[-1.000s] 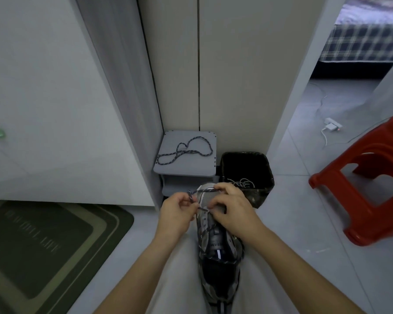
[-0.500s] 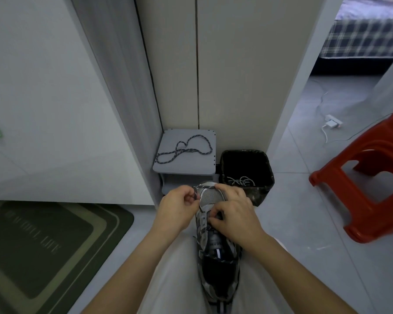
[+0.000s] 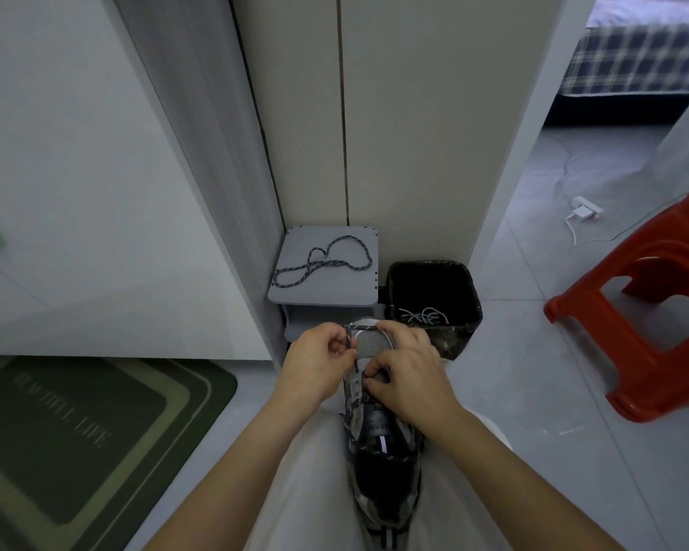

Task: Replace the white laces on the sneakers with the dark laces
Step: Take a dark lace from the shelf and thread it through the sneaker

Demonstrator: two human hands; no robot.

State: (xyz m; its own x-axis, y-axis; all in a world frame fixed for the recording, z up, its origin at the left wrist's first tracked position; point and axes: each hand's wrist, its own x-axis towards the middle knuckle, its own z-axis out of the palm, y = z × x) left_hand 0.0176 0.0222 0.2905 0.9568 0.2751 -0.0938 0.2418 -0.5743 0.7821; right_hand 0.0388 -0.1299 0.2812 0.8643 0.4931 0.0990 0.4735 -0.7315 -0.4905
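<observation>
A grey and black sneaker (image 3: 382,463) lies on my lap with its toe pointing away from me. A dark speckled lace (image 3: 351,411) is threaded through its lower eyelets. My left hand (image 3: 315,363) pinches an end of that lace beside the toe. My right hand (image 3: 406,375) rests over the front of the shoe, its fingers curled on the lace near the eyelets. A second dark lace (image 3: 323,262) lies loose on a small grey stool (image 3: 287,292). White laces (image 3: 424,315) lie in a black bin (image 3: 470,296).
A red plastic stool (image 3: 645,320) stands on the floor to the right. A green mat (image 3: 76,431) lies at the left. White cabinet panels and a wall rise straight ahead. A charger and cable (image 3: 581,212) lie on the floor by the doorway.
Both hands have shifted slightly toward the toe of the sneaker. The left hand has drawn the lace end up and to the left.
</observation>
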